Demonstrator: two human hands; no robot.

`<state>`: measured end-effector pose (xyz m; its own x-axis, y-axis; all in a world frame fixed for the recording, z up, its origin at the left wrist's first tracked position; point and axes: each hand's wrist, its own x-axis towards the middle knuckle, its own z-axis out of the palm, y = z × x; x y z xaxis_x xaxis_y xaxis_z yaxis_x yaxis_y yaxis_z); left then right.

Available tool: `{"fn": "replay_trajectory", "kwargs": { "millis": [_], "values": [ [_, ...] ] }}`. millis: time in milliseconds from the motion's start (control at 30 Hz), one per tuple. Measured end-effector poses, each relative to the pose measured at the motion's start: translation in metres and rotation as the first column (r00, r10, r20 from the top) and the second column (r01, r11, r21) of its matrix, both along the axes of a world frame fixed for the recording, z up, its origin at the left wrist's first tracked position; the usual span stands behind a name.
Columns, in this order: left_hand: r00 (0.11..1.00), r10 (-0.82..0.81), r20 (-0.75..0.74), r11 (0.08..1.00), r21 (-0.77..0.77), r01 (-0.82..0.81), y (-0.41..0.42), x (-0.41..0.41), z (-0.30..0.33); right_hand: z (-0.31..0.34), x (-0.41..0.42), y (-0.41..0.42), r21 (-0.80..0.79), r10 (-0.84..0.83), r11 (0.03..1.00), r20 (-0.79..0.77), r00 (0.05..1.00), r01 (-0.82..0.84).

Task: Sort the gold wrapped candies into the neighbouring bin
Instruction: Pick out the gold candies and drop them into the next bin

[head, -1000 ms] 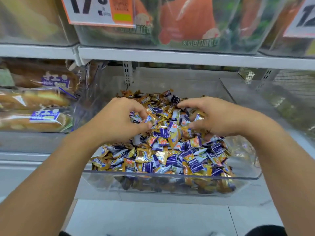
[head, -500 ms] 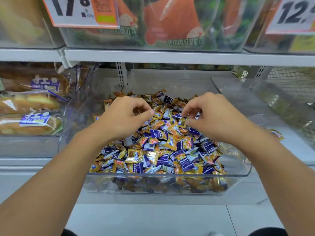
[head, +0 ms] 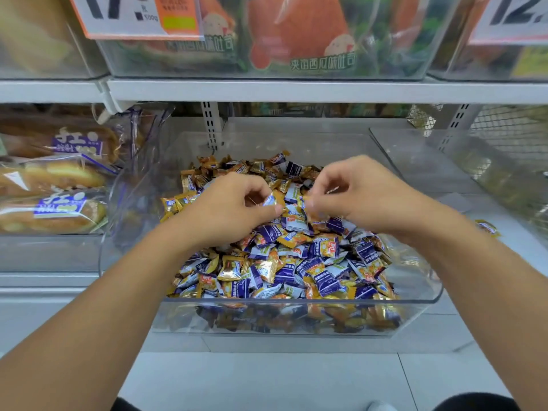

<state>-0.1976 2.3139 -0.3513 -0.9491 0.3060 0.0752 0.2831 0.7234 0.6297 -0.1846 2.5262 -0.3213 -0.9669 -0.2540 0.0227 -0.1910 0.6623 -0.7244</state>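
Far left, behind a clear bin wall: bagged bread loaves [head: 50, 179] with blue-and-white labels, stacked on the lower shelf [head: 35, 280]. Above, on the upper shelf [head: 267, 90]: an orange-and-white price tag [head: 133, 16] hung on a clear box of packaged toast [head: 296, 34].

Centre: a clear plastic bin [head: 296, 304] on the lower shelf, heaped with candies [head: 296, 262] in mixed purple, white, orange and gold wrappers. Among them, near the front left of the heap, a gold wrapped candy [head: 231, 269] lying flat, touching its neighbours.

Over the middle of the heap, left hand [head: 228, 212], knuckles up, fingers [head: 261, 188] curled inward, thumb tip pressed against a small white-and-blue wrapped candy [head: 271, 200]. Just to its right, nearly touching, right hand [head: 361, 197], fingers curled likewise, thumb and forefinger closed over something small and pale; too blurred to tell which wrapper.

Right: the neighbouring bin [head: 421, 161], also clear, wall to wall with the candy bin. On its floor near the right edge, a lone gold-and-purple candy [head: 487, 227], well apart from the heap. Beyond, wire mesh [head: 510, 126] and another price tag [head: 516, 19] overhead.
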Motion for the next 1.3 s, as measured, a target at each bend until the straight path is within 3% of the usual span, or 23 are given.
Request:
{"fn": "replay_trajectory", "kwargs": {
  "millis": [67,100,133,200,300,367,433,533,600,633,667,733,767,833,900,967,1000,1033,1067,1100,1133,1200,1300],
  "values": [
    [0.995,0.103,0.002,0.975,0.198,-0.101,0.000,0.000,0.005,0.009,0.005,-0.002,-0.407,-0.021,0.910,0.154,0.988,0.083],
    [0.987,0.158,0.021,0.942,0.297,-0.158,-0.001,0.000,0.009,0.011,0.006,-0.004,-0.485,-0.017,0.867,0.201,0.980,0.115],
    [0.978,0.200,0.052,0.903,0.377,-0.205,-0.002,0.000,0.012,0.011,0.006,-0.007,-0.452,-0.028,0.884,0.200,0.979,0.118],
    [0.965,0.250,0.078,0.866,0.429,-0.259,-0.005,-0.002,0.013,0.005,0.007,-0.012,-0.104,-0.019,0.994,0.079,0.997,0.028],
    [0.969,0.239,-0.063,0.950,0.220,-0.220,-0.011,-0.006,0.006,-0.005,0.010,-0.022,0.415,0.219,0.889,-0.010,0.976,-0.195],
    [0.976,0.153,-0.154,0.988,0.060,-0.145,-0.014,-0.005,0.002,-0.010,0.010,-0.026,0.525,0.248,0.818,0.047,0.968,-0.235],
    [0.975,0.027,-0.222,0.989,-0.139,-0.059,-0.014,-0.005,-0.002,-0.009,0.008,-0.028,0.515,0.249,0.828,0.015,0.968,-0.221],
    [0.978,-0.095,-0.188,0.938,-0.345,0.025,-0.010,-0.012,-0.008,-0.003,0.003,-0.020,0.377,0.192,0.914,-0.076,0.978,-0.150],
    [0.981,-0.130,-0.142,0.908,-0.414,0.060,-0.005,-0.018,-0.012,0.002,0.000,-0.014,0.112,0.023,0.994,-0.057,0.998,-0.017],
    [0.982,-0.136,-0.129,0.895,-0.441,0.066,-0.001,-0.021,-0.013,0.004,-0.001,-0.013,-0.065,-0.071,0.995,0.034,0.997,0.073],
    [0.984,-0.131,-0.123,0.887,-0.459,0.061,0.003,-0.024,-0.014,0.005,-0.002,-0.013,-0.261,-0.130,0.949,0.183,0.974,0.176],
    [0.986,-0.100,-0.133,0.882,-0.471,0.026,0.008,-0.029,-0.014,0.007,-0.003,-0.016,-0.612,-0.044,0.691,0.495,0.868,0.384],
    [0.984,-0.084,-0.154,0.883,-0.470,0.002,0.010,-0.030,-0.015,0.007,-0.003,-0.017,-0.696,0.048,0.541,0.586,0.809,0.473],
    [0.980,-0.066,-0.190,0.910,-0.415,-0.019,0.011,-0.030,-0.017,0.007,-0.003,-0.016,-0.743,0.176,0.347,0.650,0.739,0.572],
    [0.981,-0.016,-0.191,0.969,-0.245,-0.032,0.012,-0.026,-0.011,0.004,-0.007,-0.015,-0.757,0.197,0.269,0.649,0.735,0.596],
    [0.981,0.162,-0.108,0.987,0.040,-0.158,0.012,-0.023,-0.001,0.003,-0.013,-0.016,-0.752,0.113,0.334,0.630,0.768,0.568],
    [0.961,0.277,0.010,0.930,0.246,-0.271,0.010,-0.022,0.006,0.003,-0.015,-0.015,-0.724,0.014,0.448,0.592,0.806,0.524],
    [0.926,0.336,0.174,0.803,0.461,-0.378,0.007,-0.020,0.013,0.001,-0.017,-0.014,-0.632,-0.126,0.628,0.493,0.861,0.454],
    [0.901,0.289,0.324,0.646,0.629,-0.433,0.004,-0.017,0.019,-0.002,-0.019,-0.013,-0.430,-0.246,0.825,0.310,0.918,0.366],
    [0.891,0.174,0.420,0.509,0.736,-0.446,0.000,-0.012,0.022,-0.005,-0.020,-0.011,-0.134,-0.281,0.947,0.091,0.955,0.292],
    [0.879,0.054,0.474,0.406,0.794,-0.453,-0.003,-0.008,0.023,-0.007,-0.021,-0.011,0.166,-0.225,0.958,-0.078,0.971,0.235],
    [0.844,-0.111,0.525,0.297,0.828,-0.476,-0.009,0.000,0.022,-0.014,-0.024,-0.011,0.552,-0.100,0.819,-0.131,0.986,0.157],
    [0.820,-0.211,0.532,0.271,0.838,-0.474,-0.009,0.001,0.020,-0.017,-0.023,-0.015,0.678,-0.081,0.731,-0.036,0.996,0.084]
  ]
}}
